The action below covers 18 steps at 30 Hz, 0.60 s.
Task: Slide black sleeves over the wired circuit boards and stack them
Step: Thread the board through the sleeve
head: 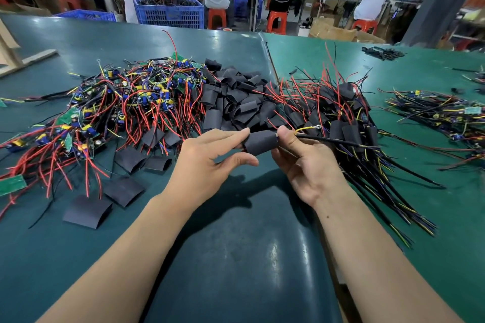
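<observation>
We observe a black sleeve [260, 142] held above the green desk [236, 257], between two hands. The left hand [207, 157] pinches the sleeve's left end between forefinger and thumb; the right hand [301, 162] pinches its right end, where a wire bundle [338, 141] leaves the sleeve and runs off to the right. A short yellow lead with a ring terminal [318, 127] stands up just above the right hand's thumb. The circuit board itself is not visible; whether it sits fully inside the sleeve we cannot tell.

On the desk to the left lies a tangled heap of bare wired boards [126, 102], red, black, yellow and blue wires mixed. Directly behind the hands sits a heap of loose sleeves [233, 97], touching the board heap on its right side. A few flattened sleeves [88, 211] lie apart, nearer the front edge on the left. To the right we note a stack of sleeved units [343, 123], their wire tails fanning toward the front right. A further, smaller bundle of wiring [435, 113] lies at the far right, well apart.
</observation>
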Tool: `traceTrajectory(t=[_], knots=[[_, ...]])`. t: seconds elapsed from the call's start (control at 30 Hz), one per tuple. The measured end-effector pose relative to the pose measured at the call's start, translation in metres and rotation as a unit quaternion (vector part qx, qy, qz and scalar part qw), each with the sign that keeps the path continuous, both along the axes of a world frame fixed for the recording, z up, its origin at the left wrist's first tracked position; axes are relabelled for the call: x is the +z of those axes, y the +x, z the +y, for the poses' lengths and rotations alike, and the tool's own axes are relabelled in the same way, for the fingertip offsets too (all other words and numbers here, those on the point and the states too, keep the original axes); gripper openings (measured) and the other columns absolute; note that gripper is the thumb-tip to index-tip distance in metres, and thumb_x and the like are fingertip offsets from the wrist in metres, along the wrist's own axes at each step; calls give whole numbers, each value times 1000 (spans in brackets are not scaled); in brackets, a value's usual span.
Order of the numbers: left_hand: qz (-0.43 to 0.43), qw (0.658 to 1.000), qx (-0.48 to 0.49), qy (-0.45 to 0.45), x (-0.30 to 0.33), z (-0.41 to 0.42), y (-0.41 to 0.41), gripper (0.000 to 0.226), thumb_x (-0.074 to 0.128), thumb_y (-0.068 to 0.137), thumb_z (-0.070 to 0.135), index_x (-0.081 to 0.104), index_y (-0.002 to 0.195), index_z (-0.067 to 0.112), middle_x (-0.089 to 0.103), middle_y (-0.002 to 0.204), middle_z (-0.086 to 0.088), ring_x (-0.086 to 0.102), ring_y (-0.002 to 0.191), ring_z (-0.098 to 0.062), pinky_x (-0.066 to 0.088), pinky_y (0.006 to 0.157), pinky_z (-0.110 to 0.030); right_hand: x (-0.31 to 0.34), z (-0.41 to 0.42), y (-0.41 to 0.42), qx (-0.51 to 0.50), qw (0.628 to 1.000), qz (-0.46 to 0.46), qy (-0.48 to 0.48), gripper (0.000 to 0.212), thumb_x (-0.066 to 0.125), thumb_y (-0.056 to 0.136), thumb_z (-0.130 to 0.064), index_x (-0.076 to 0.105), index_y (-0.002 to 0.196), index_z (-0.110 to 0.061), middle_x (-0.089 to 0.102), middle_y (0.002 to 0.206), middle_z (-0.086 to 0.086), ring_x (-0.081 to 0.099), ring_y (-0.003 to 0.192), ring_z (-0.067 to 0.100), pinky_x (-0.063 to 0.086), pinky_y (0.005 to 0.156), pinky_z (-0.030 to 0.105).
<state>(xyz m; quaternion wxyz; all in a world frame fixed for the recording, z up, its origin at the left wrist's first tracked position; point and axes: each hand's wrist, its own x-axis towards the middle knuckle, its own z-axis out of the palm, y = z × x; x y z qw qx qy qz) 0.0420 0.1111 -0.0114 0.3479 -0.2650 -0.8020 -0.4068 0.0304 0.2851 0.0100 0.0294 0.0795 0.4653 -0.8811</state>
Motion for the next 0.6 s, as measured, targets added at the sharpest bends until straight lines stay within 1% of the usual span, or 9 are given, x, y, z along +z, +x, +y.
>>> traceTrajectory(t=[0.1, 0.2, 0.27, 0.33, 0.47, 0.5, 0.6], knots=[[19, 1000, -15, 0, -3, 2, -1, 39, 81, 73, 3, 71, 108, -7, 69, 99, 0, 66, 83, -11, 55, 81, -23, -1, -2, 0, -4, 1000, -1, -17, 5, 69, 81, -1, 68, 78, -5, 72, 71, 3, 69, 63, 9, 56, 58, 19], [18, 999, -34, 7, -4, 1, -2, 37, 78, 76, 5, 70, 110, -7, 68, 99, 3, 66, 82, -12, 57, 76, -33, 0, -1, 0, 8, 999, -11, -30, 3, 70, 82, -7, 68, 80, -5, 73, 72, 3, 69, 63, 8, 54, 55, 18], [18, 999, -49, 14, -5, 0, -2, 36, 76, 78, 3, 69, 111, -7, 68, 100, 3, 68, 83, -14, 58, 73, -38, 1, 0, 0, 17, 999, -8, -29, 9, 72, 77, -11, 67, 82, -4, 73, 73, 3, 69, 63, 9, 54, 55, 18], [16, 998, -63, 16, -6, 0, -2, 35, 74, 79, 1, 67, 112, -9, 68, 101, 2, 69, 83, -17, 59, 72, -41, 1, 1, 1, 34, 999, -6, -23, 20, 73, 71, -14, 66, 86, -3, 73, 76, 5, 70, 66, 10, 54, 56, 19], [11, 996, -84, 15, -6, 2, 0, 36, 72, 81, 1, 65, 114, -10, 68, 102, -1, 71, 80, -24, 59, 70, -42, 2, 3, 2, 60, 998, -11, -11, 28, 73, 70, -18, 65, 92, -3, 72, 79, 5, 69, 66, 11, 54, 55, 20], [10, 996, -86, 14, -5, 2, 0, 37, 72, 81, 2, 64, 115, -10, 69, 103, -1, 70, 81, -24, 59, 71, -41, 2, 4, 1, 62, 998, -10, -3, 28, 74, 69, -19, 66, 90, -3, 72, 79, 6, 69, 66, 11, 55, 56, 20], [1, 996, -86, 0, -6, 2, 0, 40, 74, 79, 0, 64, 117, -8, 71, 103, -3, 67, 80, -22, 57, 74, -38, 2, 6, 1, 68, 997, -1, 22, 17, 75, 67, -19, 69, 77, -7, 72, 77, 5, 68, 66, 13, 57, 59, 22]])
